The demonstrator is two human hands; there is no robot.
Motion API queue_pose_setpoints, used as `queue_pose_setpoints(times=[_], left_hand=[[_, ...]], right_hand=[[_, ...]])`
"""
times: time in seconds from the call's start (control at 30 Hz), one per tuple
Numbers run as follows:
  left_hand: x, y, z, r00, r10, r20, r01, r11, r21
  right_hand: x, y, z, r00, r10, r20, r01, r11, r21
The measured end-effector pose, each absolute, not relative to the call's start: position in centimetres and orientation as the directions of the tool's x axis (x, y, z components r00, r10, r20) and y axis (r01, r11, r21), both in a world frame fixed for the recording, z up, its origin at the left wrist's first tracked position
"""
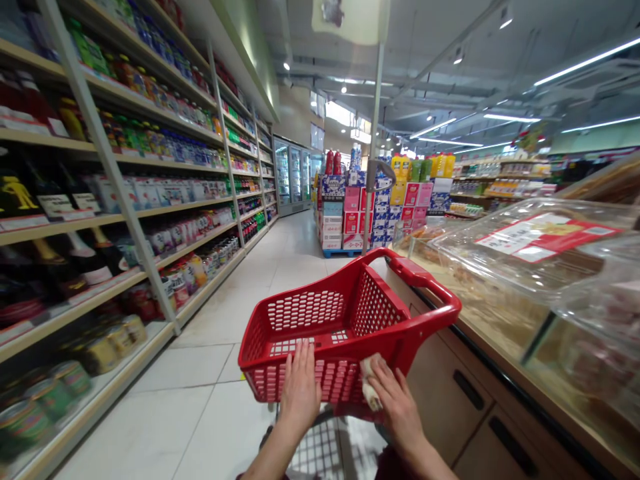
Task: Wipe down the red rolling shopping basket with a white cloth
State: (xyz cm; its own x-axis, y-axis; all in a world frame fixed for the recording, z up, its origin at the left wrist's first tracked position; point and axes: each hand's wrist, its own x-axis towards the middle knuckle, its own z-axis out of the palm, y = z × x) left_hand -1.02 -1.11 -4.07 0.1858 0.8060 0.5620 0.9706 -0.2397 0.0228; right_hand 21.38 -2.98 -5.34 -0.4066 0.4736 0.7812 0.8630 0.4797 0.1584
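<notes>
A red plastic shopping cart (310, 313) with a perforated basket stands right in front of me, its handle bar to the right. My left hand (301, 387) lies on the near side of the basket, fingers stretched out and reaching its rim. Against the same side, farther right below the handle end, my right hand (393, 393) presses a crumpled whitish cloth (371, 383). Part of the cloth is hidden under the fingers. Below the basket, the cart's lower grid rack (317, 450) shows between my forearms.
Shelves of bottles and cans (165, 180) line the left side. On the right, a wooden counter (450, 380) bears clear plastic food boxes (525, 240), close to the cart handle. A pole (374, 133) and stacked drink cartons (350, 207) stand ahead on the tiled floor (200, 400).
</notes>
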Motion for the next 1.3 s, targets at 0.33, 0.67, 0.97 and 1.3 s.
queue_pose_setpoints(times=[0.33, 0.67, 0.97, 1.3], left_hand=[[-2.6, -1.7, -4.4, 0.130, 0.803, 0.581, 0.986, -0.167, 0.010], [-5.2, -2.6, -4.7, 0.106, 0.844, 0.526, 0.991, -0.131, 0.010], [-8.3, -3.2, -4.4, 0.130, 0.875, 0.467, 0.989, -0.149, 0.003], [-14.0, -3.5, -5.2, 0.022, 0.922, 0.387, 0.971, -0.111, 0.210]], right_hand=[[18.1, -2.5, -4.8, -0.483, 0.444, 0.755, 0.817, 0.539, 0.206], [13.6, -1.7, -5.3, -0.509, 0.401, 0.762, 0.778, 0.594, 0.208], [9.9, -1.7, -4.6, -0.541, 0.376, 0.752, 0.726, 0.660, 0.192], [2.3, -0.8, -5.2, -0.589, 0.323, 0.741, 0.640, 0.746, 0.185]])
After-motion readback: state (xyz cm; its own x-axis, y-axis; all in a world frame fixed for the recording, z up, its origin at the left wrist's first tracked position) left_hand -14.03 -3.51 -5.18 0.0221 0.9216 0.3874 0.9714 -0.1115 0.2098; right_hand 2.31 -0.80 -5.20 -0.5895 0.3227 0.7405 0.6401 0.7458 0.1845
